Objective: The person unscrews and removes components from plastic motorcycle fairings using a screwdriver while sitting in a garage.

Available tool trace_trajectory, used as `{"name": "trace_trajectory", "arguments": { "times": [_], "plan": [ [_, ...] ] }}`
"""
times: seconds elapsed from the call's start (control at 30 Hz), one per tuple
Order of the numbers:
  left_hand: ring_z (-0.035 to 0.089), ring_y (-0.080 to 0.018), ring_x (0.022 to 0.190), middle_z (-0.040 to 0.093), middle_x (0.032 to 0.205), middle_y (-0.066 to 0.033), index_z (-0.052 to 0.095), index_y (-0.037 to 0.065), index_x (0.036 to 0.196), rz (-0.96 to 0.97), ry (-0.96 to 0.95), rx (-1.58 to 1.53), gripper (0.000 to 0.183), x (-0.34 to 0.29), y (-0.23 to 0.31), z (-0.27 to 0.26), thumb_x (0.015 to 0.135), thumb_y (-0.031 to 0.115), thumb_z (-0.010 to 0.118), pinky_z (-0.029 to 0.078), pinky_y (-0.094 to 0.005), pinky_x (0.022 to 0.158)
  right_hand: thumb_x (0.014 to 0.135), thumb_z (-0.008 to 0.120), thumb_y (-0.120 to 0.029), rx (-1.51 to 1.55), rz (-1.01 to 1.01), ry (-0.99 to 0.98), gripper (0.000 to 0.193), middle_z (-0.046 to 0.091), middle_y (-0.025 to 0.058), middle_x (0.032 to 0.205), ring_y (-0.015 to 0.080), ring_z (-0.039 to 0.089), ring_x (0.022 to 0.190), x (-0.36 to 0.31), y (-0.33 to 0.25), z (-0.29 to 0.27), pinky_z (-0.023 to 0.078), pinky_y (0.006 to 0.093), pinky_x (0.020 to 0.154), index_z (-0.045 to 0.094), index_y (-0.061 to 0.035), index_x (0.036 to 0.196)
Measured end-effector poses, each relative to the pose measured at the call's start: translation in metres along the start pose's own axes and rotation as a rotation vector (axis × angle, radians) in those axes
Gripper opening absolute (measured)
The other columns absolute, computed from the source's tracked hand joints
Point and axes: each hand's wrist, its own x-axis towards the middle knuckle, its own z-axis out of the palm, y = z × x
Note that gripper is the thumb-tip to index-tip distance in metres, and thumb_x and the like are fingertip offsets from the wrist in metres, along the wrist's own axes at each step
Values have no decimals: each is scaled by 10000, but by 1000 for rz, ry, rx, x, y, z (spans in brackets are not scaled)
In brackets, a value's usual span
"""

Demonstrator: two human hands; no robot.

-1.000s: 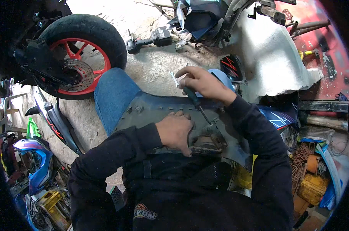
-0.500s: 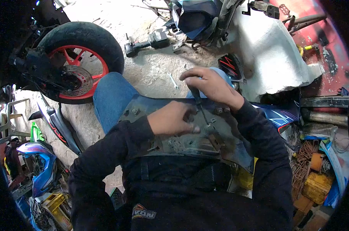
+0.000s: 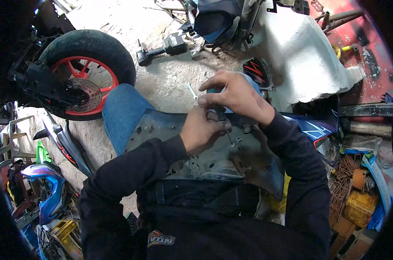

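A dark, dusty motorcycle body panel (image 3: 183, 167) lies across my lap with its inner side up. A screwdriver (image 3: 229, 137) stands at a slant over the right half of the panel, its tip down by a small metal clip (image 3: 236, 141). My right hand (image 3: 242, 97) is closed about the top of the handle, which the fingers mostly cover. Lower down, my left hand (image 3: 199, 130) has its fingers curled round the screwdriver near where the shaft begins. Whether the tip sits in a screw is too small to tell.
A motorcycle wheel (image 3: 126, 65) with a red rim stands at the left. Beyond my knees, a cordless impact wrench (image 3: 161, 51) and a spanner (image 3: 191, 91) lie on the rough floor. Painted fairings (image 3: 53, 190) lie at the left; a yellow crate (image 3: 359, 208) sits at the right.
My left hand has moved up and right and closed on the screwdriver; before, it hovered over the panel beside it. My right hand stays at the handle, its fingers slightly shifted.
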Motion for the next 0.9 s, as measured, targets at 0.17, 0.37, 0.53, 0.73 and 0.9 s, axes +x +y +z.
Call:
{"name": "trace_trajectory", "arguments": {
  "times": [0.17, 0.37, 0.53, 0.73, 0.9],
  "plan": [
    [664, -168, 814, 678, 916, -119, 482, -43, 1122, -3, 87, 409, 482, 2, -4, -4, 757, 38, 786, 533, -301, 670, 850, 684, -216, 350, -11, -43, 445, 664, 135, 1162, 200, 645, 1035, 1, 14, 6, 509, 327, 873, 613, 22, 1220],
    [663, -157, 820, 676, 916, -98, 511, -19, 1100, 153, 43, 3, 491, 11, -33, -6, 724, 46, 819, 543, -309, 708, 892, 610, -261, 230, -148, -136, 446, 639, 169, 1203, 230, 614, 1111, -1, 18, 7, 470, 346, 966, 598, 25, 1234],
    [667, -163, 803, 665, 921, -110, 505, -19, 1116, 283, 98, 181, 484, 12, -31, 0, 726, -5, 791, 542, -304, 705, 824, 695, -215, -42, -58, -43, 439, 663, 157, 1130, 255, 651, 1028, -11, 5, 1, 508, 365, 887, 617, -36, 1218],
    [599, -104, 804, 637, 919, -27, 543, 12, 1101, 257, 119, 83, 464, 14, -30, 1, 723, 27, 811, 498, -259, 722, 772, 748, -146, 44, -66, 137, 444, 693, 135, 1045, 243, 680, 945, -10, 8, 3, 519, 363, 834, 608, -37, 1180],
    [658, -153, 843, 640, 919, -83, 481, 2, 1113, 273, 109, 133, 469, 15, -35, 3, 750, -19, 778, 551, -305, 746, 780, 740, -135, 110, -89, 80, 420, 700, 132, 988, 234, 684, 920, -10, 10, 5, 520, 354, 817, 587, -25, 1155]
  ]
}}
